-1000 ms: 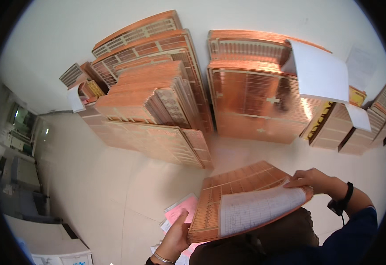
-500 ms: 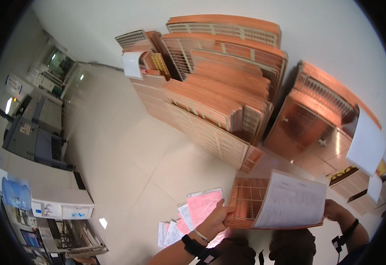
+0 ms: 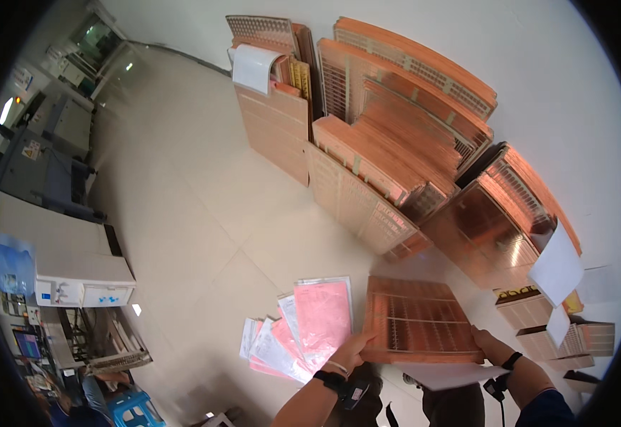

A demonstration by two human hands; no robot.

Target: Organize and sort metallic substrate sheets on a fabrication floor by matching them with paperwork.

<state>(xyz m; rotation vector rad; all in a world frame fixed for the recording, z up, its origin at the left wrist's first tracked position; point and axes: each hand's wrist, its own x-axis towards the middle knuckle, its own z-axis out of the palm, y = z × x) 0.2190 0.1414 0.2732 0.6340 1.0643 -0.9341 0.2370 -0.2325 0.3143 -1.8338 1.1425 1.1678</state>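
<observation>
A stack of copper-coloured circuit board panels (image 3: 424, 313) is held low in front of my legs. My left hand (image 3: 348, 354) is closed on its left side near the close corner. Closed on the right edge is my right hand (image 3: 495, 347). From the stack's near side a white paper sheet (image 3: 453, 374) hangs out. On the floor left of the stack lie several pink and white papers (image 3: 322, 319), fanned out, some apparently in clear sleeves. My fingers under the panels are hidden.
Tall rows of copper panels (image 3: 396, 153) lean against the wall ahead. More panels (image 3: 478, 228) stand to the right, a white sheet (image 3: 556, 265) draped on them. A water dispenser (image 3: 83, 281), a blue stool (image 3: 134, 409) and a seated person are at the left.
The white sheet, which covered much of the panels' top, now hangs at their near side, leaving the copper face showing. The right hand has moved left, and the view has turned.
</observation>
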